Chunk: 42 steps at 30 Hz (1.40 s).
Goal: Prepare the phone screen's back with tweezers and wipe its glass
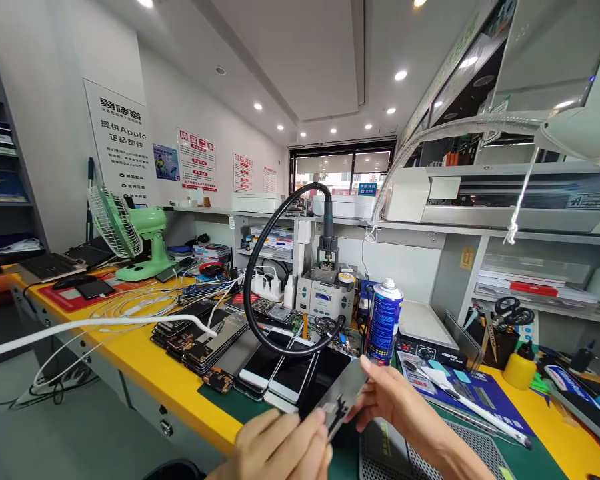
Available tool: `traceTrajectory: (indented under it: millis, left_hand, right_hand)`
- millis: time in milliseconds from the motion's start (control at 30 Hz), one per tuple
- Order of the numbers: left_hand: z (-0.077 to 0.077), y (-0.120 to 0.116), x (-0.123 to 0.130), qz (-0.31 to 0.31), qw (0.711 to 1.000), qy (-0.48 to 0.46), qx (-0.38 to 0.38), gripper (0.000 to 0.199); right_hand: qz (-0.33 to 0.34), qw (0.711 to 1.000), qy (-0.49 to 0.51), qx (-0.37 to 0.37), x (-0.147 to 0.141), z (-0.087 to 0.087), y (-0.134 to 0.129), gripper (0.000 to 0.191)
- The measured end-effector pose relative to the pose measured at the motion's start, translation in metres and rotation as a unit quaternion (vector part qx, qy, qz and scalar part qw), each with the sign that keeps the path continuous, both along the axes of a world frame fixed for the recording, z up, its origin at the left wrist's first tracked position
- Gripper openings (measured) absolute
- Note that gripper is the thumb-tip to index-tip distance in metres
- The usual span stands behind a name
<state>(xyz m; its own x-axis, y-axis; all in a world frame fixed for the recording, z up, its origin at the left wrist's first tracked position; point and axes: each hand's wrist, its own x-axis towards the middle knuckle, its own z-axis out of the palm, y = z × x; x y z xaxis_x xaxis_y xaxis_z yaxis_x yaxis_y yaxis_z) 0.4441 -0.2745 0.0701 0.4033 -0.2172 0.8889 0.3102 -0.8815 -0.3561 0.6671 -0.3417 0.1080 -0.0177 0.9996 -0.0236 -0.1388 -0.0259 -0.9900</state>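
Both my hands hold a thin, flat phone screen (pixel 349 387), tilted above the bench. Its visible face is grey, with a small dark piece near the lower end. My left hand (pixel 280 447) pinches that lower end, and my right hand (pixel 395 400) grips the far right edge with the thumb on top. Just beyond it lie white-framed phones (pixel 293 377) and a dark phone panel (pixel 325 373). Beneath my right forearm is a grey perforated tray (pixel 380 460) on the green mat (pixel 220 399). The side of the screen facing away is hidden.
Stacked phone parts (pixel 205 347) lie left of the phones. A hot-air station (pixel 325 300) with a black looping hose (pixel 250 287) stands behind them, beside a blue spray can (pixel 384 323). A white cable (pixel 105 321) crosses the left side. A soldering iron (pixel 490 417) lies at right.
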Motion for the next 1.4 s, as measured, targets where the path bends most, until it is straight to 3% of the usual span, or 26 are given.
traceTrajectory:
  millis: [100,200,367,533,633,700,800,967,1100,1233,1333,1400]
  left_hand:
    - [0.008,0.003,0.023,-0.027,0.996,0.074,0.039,0.018]
    - [0.007,0.002,0.041,-0.038,0.994,0.096,0.02,0.022]
    - [0.0,-0.003,0.074,-0.079,0.991,0.103,-0.016,0.022]
    - [0.019,-0.003,0.093,-0.168,0.966,0.1,-0.17,0.018]
    - [0.036,0.002,0.104,-0.218,0.913,0.093,-0.332,0.019]
    - [0.043,0.005,0.118,-0.24,0.85,0.109,-0.456,0.026]
    - [0.044,0.008,0.144,-0.268,0.723,0.155,-0.618,0.037]
    - [0.036,0.009,0.176,-0.328,0.514,0.179,-0.772,0.042]
    - [0.036,0.009,0.178,-0.395,0.335,0.177,-0.837,0.047]
    - [0.031,0.006,0.175,-0.442,0.197,0.165,-0.859,0.054]
    - [0.024,0.004,0.175,-0.497,0.061,0.154,-0.852,0.062]
    - [0.018,0.004,0.176,-0.518,-0.006,0.156,-0.841,0.069]
  right_hand:
    - [-0.047,0.999,0.025,-0.011,0.016,-0.001,-0.003,0.046]
    - [-0.088,0.996,0.028,-0.017,0.033,0.001,-0.005,0.029]
    - [-0.122,0.992,0.021,-0.01,0.058,0.005,-0.011,0.026]
    - [-0.153,0.988,-0.019,0.009,0.088,0.014,-0.024,0.028]
    - [-0.183,0.982,-0.041,0.007,0.106,0.022,-0.032,0.034]
    - [-0.207,0.977,-0.052,0.008,0.114,0.025,-0.035,0.037]
    - [-0.237,0.969,-0.061,0.018,0.117,0.022,-0.037,0.042]
    - [-0.274,0.96,-0.045,0.045,0.11,0.006,-0.037,0.043]
    - [-0.283,0.958,-0.017,0.047,0.103,0.001,-0.037,0.041]
    - [-0.258,0.965,0.013,0.035,0.094,-0.001,-0.035,0.039]
    - [-0.237,0.971,0.029,0.026,0.086,-0.003,-0.033,0.038]
    - [-0.231,0.972,0.035,0.02,0.081,-0.004,-0.032,0.039]
